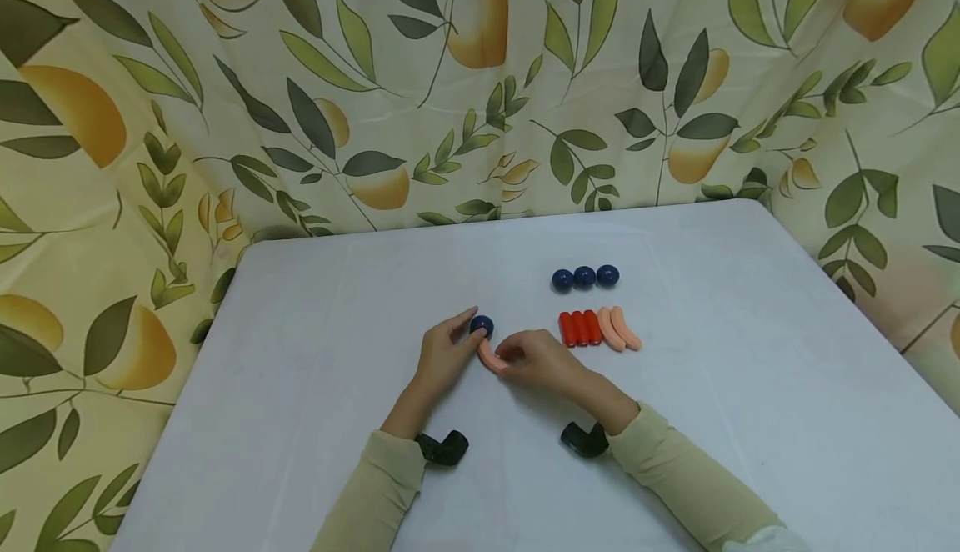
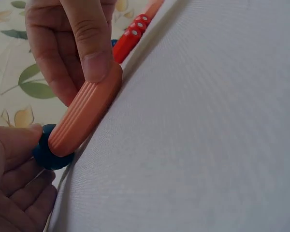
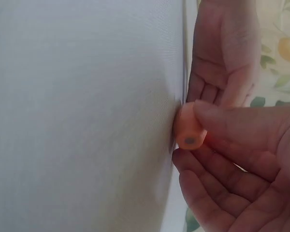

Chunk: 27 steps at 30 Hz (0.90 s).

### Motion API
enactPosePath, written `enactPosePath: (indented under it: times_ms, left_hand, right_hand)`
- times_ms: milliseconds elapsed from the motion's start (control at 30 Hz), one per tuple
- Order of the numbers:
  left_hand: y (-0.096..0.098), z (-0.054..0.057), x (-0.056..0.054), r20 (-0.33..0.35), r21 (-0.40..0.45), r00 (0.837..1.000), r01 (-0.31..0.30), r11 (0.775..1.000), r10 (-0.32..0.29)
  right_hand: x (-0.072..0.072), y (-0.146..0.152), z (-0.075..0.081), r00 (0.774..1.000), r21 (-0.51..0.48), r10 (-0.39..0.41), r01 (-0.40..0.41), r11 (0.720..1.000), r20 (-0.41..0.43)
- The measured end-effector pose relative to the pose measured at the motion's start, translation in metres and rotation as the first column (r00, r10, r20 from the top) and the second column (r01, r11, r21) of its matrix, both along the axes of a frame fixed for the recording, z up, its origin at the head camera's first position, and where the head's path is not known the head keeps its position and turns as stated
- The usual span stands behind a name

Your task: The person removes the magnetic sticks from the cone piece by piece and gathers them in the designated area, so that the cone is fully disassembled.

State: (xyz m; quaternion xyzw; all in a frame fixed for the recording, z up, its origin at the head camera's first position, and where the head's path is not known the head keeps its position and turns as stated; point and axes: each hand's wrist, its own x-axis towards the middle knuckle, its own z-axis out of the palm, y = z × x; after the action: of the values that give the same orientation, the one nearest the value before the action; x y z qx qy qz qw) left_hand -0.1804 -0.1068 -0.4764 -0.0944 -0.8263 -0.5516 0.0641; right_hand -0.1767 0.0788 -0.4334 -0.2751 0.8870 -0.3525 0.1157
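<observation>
Near the middle of the table, my left hand pinches a dark blue ball between thumb and fingers. A curved orange toy rod lies with one end against that ball. My right hand holds the rod's other end between thumb and fingers. Ridges run along the rod in the left wrist view, where its near end overlaps the ball. From the right wrist, the rod's end shows a small grey spot at its centre; the ball is hidden there.
Three dark blue balls form a row right of the hands. Below them, three red rods lie side by side, next to two curved orange rods. A white cloth covers the table; a leaf-patterned curtain hangs behind.
</observation>
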Motion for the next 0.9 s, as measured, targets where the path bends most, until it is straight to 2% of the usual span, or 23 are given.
enactPosePath:
  times_ms: [200,467,600,900]
  left_hand:
    - [0.000,-0.002,-0.002,-0.020,0.001,1.000,0.007,1.000,-0.007]
    - [0.012,0.001,-0.008,-0.063,-0.094,0.997,-0.061,0.994,0.055]
    - [0.019,0.002,-0.013,-0.062,-0.105,0.994,-0.092,0.990,0.086]
    - [0.040,0.001,-0.028,-0.019,-0.063,0.999,-0.049,0.997,0.048]
  right_hand:
    - [0.001,0.001,-0.001,0.999,-0.011,0.016,-0.016,1.000,-0.047]
    - [0.001,0.005,0.001,0.996,0.001,-0.021,0.021,1.000,-0.081]
    - [0.006,0.012,0.002,0.997,0.003,-0.022,0.022,1.000,-0.077]
    - [0.014,0.050,0.007,0.985,-0.016,-0.150,0.149,0.989,-0.090]
